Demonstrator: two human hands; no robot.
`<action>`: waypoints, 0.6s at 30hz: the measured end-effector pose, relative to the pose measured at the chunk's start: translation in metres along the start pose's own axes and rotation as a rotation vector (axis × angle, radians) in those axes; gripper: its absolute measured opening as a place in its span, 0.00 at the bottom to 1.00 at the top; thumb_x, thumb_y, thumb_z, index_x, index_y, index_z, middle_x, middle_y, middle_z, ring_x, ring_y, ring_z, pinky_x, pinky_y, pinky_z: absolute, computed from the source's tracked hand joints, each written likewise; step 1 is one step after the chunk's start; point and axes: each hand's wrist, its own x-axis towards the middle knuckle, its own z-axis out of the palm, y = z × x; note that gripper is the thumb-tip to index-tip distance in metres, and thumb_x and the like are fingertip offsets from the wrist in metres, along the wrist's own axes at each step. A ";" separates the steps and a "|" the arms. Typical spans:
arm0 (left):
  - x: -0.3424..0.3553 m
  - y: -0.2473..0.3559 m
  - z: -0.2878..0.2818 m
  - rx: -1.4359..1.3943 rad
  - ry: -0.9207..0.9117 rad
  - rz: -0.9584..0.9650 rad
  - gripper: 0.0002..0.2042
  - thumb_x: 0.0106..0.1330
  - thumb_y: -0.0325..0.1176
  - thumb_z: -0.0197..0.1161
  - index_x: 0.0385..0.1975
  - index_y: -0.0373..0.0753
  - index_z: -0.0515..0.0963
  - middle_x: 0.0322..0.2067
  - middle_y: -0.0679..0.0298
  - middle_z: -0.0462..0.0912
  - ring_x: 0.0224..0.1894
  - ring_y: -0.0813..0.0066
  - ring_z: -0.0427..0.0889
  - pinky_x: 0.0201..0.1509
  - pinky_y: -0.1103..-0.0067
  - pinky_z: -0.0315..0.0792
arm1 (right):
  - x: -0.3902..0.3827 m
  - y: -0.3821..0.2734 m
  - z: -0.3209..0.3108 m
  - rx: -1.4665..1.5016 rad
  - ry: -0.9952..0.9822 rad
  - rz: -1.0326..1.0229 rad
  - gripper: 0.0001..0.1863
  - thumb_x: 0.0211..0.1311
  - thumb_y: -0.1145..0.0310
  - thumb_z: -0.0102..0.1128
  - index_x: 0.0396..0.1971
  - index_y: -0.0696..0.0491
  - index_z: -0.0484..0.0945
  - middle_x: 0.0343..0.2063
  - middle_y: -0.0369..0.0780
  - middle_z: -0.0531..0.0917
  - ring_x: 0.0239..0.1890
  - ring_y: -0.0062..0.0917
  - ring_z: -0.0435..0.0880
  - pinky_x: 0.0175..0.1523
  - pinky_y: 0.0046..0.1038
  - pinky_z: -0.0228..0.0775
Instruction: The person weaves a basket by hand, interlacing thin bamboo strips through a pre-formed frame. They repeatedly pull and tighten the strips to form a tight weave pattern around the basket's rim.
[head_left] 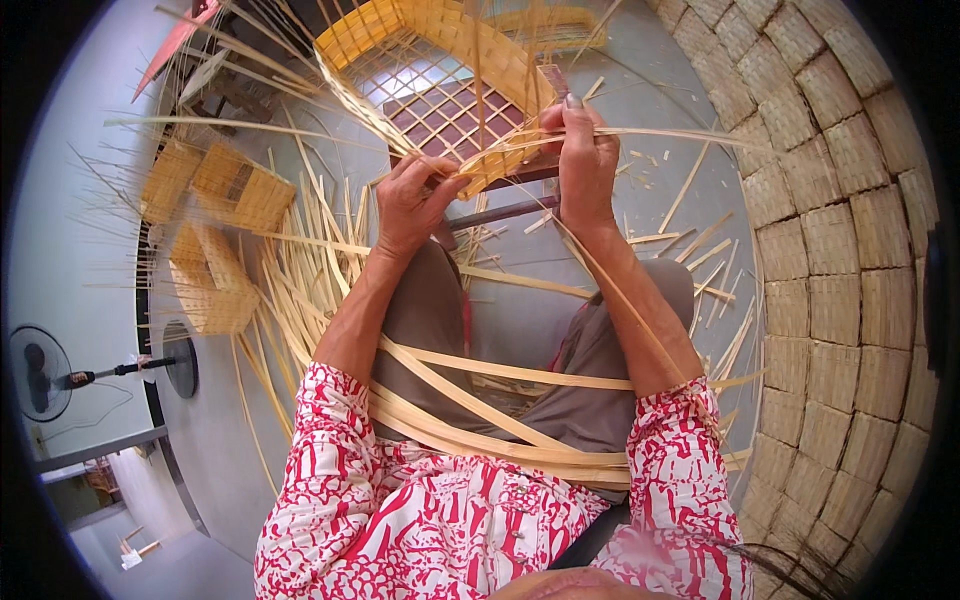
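In front of me is a part-woven basket (500,62) of yellow bamboo strips, with an open lattice base and loose strip ends standing up from its rim. My left hand (412,200) is closed at the basket's near left corner, fingers and thumb pinching the woven edge. On the near right corner, my right hand (588,165) is closed with the thumb up, gripping thin bamboo strips (665,133) that stretch off to the right. Between the hands, the yellow near edge curves upward. What lies under the fingers is partly hidden.
Long bamboo strips (470,437) lie across my lap, with more on the floor at both sides. Several woven pieces (212,280) stand at the left, near a fan (40,372). Stacked woven squares (815,300) line the right. A dark bar (505,211) crosses below the basket.
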 end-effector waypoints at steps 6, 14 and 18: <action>0.000 0.001 -0.002 0.053 0.012 0.033 0.08 0.58 0.26 0.74 0.36 0.36 0.84 0.27 0.63 0.83 0.27 0.77 0.84 0.32 0.80 0.78 | 0.031 0.003 0.000 0.009 -0.119 0.024 0.18 0.66 0.63 0.53 0.48 0.60 0.79 0.38 0.39 0.84 0.38 0.21 0.80 0.38 0.22 0.74; 0.004 0.000 0.000 0.041 0.043 0.120 0.06 0.62 0.26 0.71 0.37 0.37 0.85 0.28 0.62 0.84 0.29 0.73 0.85 0.32 0.78 0.78 | 0.040 0.033 -0.016 0.035 0.046 -0.116 0.11 0.68 0.63 0.58 0.33 0.57 0.78 0.26 0.37 0.80 0.28 0.18 0.75 0.33 0.25 0.69; 0.003 0.000 -0.003 0.070 0.038 0.078 0.06 0.65 0.28 0.69 0.38 0.33 0.85 0.30 0.56 0.85 0.32 0.69 0.85 0.36 0.76 0.77 | 0.034 0.016 -0.018 -0.302 0.062 -0.366 0.15 0.70 0.60 0.55 0.32 0.57 0.77 0.26 0.48 0.80 0.26 0.34 0.78 0.33 0.34 0.72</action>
